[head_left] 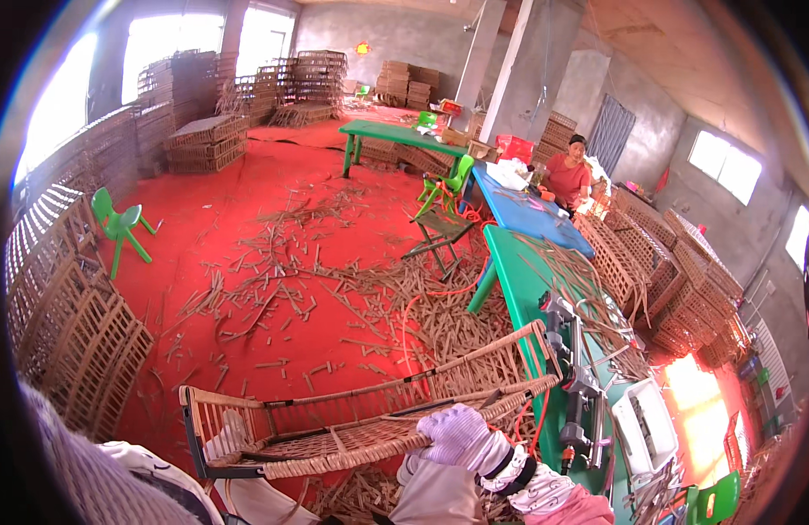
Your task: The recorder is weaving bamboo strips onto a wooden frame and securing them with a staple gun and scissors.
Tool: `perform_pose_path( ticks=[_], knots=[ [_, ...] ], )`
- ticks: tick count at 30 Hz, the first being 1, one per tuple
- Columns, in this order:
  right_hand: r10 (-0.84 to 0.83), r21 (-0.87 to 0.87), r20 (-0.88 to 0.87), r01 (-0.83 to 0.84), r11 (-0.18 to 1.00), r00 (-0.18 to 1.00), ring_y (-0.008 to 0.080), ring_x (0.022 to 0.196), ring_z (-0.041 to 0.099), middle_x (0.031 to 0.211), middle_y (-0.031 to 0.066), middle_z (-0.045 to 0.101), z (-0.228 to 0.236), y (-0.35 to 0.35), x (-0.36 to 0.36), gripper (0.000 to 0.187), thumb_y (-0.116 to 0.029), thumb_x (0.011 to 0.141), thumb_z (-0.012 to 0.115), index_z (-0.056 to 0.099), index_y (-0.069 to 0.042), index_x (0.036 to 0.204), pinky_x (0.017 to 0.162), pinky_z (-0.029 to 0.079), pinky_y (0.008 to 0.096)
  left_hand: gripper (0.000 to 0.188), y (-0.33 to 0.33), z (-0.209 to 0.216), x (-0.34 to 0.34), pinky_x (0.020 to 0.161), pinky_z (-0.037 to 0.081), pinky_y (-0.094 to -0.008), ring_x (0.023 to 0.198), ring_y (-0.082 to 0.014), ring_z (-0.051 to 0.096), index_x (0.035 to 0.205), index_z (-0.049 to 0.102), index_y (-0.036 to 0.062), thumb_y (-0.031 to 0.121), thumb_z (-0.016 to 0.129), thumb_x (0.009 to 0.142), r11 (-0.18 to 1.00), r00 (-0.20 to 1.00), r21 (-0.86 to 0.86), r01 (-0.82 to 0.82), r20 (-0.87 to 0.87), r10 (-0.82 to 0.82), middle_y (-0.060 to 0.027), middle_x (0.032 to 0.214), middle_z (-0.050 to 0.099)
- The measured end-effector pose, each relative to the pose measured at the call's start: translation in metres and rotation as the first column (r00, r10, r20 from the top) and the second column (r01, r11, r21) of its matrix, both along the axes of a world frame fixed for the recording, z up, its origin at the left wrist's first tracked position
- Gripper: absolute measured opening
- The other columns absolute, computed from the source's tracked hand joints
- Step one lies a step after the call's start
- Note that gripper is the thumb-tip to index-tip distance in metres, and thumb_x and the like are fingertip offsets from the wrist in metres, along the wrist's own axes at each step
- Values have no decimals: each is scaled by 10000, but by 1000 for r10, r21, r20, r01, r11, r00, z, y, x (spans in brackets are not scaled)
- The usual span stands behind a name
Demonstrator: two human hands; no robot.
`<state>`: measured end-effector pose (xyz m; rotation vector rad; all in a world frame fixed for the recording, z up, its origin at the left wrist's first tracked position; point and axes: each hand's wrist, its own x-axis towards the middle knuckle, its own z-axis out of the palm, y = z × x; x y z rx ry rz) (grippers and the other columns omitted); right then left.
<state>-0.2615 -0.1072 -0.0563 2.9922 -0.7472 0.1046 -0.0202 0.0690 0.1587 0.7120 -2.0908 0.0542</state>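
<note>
My right hand (457,437), in a lavender knit glove, closes over the near rim of a long, shallow woven rattan basket (360,437). The basket lies tilted across my lap, with a slatted left end and dark frame strips. At the lower left, large and close, is lavender ribbed knit that looks like my left hand's glove (98,472); its fingers do not show. A pale shape (227,437) sits behind the basket's left slats, and I cannot make out what it is. My light trousers (439,500) show beneath.
On the green table (520,271) at my right lie a metal-and-black device (577,385), cane strips (588,289) and a white bin (645,424). Cane offcuts (290,236) litter the red floor. Stacked baskets (72,324) stand left. Behind a blue table (531,210) sits another person (566,175).
</note>
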Motion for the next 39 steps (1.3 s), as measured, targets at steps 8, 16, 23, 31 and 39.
perform_pose_path(
  ticks=[8, 16, 23, 31, 39],
  knots=[
    [-63, -23, 122, 67, 998, 990, 255, 686, 604, 721, 60, 602, 7, -11, 0, 482, -585, 711, 616, 597, -127, 860, 670, 465, 382, 426, 5, 24, 3, 736, 473, -336, 853, -238, 561, 1198, 398, -79, 137, 572, 874, 994, 991, 9, -105, 85, 104, -140, 1007, 550],
    [-42, -292, 309, 137, 947, 950, 226, 958, 524, 990, 51, 554, -15, -28, 17, 529, -554, 779, 540, 545, -128, 1092, 938, 309, 483, 356, 15, -21, 0, 797, 482, -366, 940, -315, 586, 1133, 492, -106, 20, 607, 821, 876, 857, 91, -474, -182, 483, -219, 1027, 592],
    [-74, -319, 459, 242, 916, 886, 264, 1107, 427, 1147, 62, 476, -22, -65, 53, 625, -484, 699, 655, 475, -115, 1169, 1016, 223, 542, 351, 20, -132, 25, 780, 489, -364, 855, -286, 624, 1055, 603, 5, 117, 665, 728, 839, 926, 402, -368, 72, 371, -130, 895, 647],
    [-107, -308, 479, 282, 909, 871, 287, 1131, 411, 1166, 82, 467, -26, -81, 70, 644, -436, 694, 680, 458, -117, 1206, 1028, 211, 557, 390, 45, -230, 49, 796, 494, -394, 939, -326, 605, 1076, 602, 96, 308, 665, 755, 335, 810, 770, -544, 375, 451, -119, 1052, 627],
    [-87, -320, 500, 277, 906, 862, 280, 1115, 440, 1151, 91, 477, -22, -78, 71, 647, -399, 666, 711, 462, -121, 1195, 1029, 224, 538, 459, 47, -267, 70, 856, 460, -392, 977, -321, 588, 1121, 586, 111, 364, 660, 745, 65, 719, 800, -597, 497, 486, -116, 1119, 597]
  ],
)
